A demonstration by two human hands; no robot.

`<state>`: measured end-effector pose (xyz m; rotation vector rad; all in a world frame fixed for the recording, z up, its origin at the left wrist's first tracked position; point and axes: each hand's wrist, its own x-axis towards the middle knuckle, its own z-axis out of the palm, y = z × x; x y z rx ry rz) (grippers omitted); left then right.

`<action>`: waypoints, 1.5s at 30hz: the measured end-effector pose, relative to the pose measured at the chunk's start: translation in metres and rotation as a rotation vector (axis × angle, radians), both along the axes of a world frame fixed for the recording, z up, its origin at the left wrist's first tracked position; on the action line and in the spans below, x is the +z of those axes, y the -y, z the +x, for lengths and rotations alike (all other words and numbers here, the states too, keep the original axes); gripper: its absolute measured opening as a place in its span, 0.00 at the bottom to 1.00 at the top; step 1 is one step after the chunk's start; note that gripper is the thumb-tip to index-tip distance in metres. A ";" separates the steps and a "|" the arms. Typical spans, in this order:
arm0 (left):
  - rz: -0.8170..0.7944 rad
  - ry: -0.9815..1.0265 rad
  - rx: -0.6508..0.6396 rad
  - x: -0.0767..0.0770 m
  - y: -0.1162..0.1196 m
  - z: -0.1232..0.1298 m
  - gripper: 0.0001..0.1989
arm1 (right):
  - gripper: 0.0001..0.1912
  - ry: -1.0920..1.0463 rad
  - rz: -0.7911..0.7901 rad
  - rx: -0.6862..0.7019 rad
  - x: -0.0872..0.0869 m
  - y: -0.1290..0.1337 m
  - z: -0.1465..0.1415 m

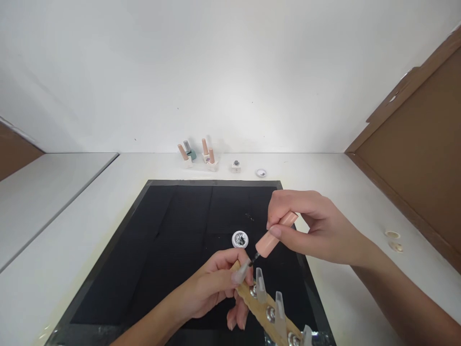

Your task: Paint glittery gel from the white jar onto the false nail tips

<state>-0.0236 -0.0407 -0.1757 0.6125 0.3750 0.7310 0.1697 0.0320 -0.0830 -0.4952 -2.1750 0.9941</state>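
Observation:
My left hand (218,281) is closed round the upper end of a wooden nail-tip stand (260,307), a tan strip with round metal mounts. Clear false nails (279,310) stick up from the mounts. Beside my left thumb, one false nail (241,273) points up and to the right. My right hand (309,223) pinches the peach cap (276,235) of a nail polish brush. Its dark bristles (254,258) point down at that nail's tip, touching it or very near. Just beyond my left fingers sits a small open jar (240,239) with silvery flakes.
A black mat (180,230) lies on the white table (90,230). Along the back wall stand several polish bottles (212,161), an open bottle without its cap (236,166) and a small round lid (261,173). Two small round pieces (392,234) lie at the right, near a brown panel (418,144).

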 end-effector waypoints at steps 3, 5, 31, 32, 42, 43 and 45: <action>0.007 0.001 -0.007 0.000 0.000 0.000 0.13 | 0.09 -0.026 -0.010 -0.008 0.000 0.001 0.000; 0.013 -0.005 -0.012 0.000 0.000 0.001 0.13 | 0.07 -0.052 -0.027 0.017 -0.001 0.001 0.000; 0.025 -0.067 -0.051 0.004 -0.001 0.006 0.14 | 0.05 -0.009 -0.106 0.089 -0.002 0.002 -0.005; 0.028 -0.067 -0.049 0.004 -0.001 0.006 0.14 | 0.05 -0.007 -0.108 0.080 -0.002 0.002 -0.005; 0.154 -0.106 -0.026 -0.006 0.003 0.003 0.14 | 0.07 -0.045 -0.048 0.002 0.000 -0.002 0.003; 0.182 -0.132 -0.013 -0.006 0.004 0.002 0.14 | 0.07 -0.058 -0.032 -0.012 0.001 -0.003 0.005; 0.247 -0.206 0.019 -0.004 0.005 0.001 0.13 | 0.07 -0.063 -0.003 -0.011 0.003 -0.006 0.007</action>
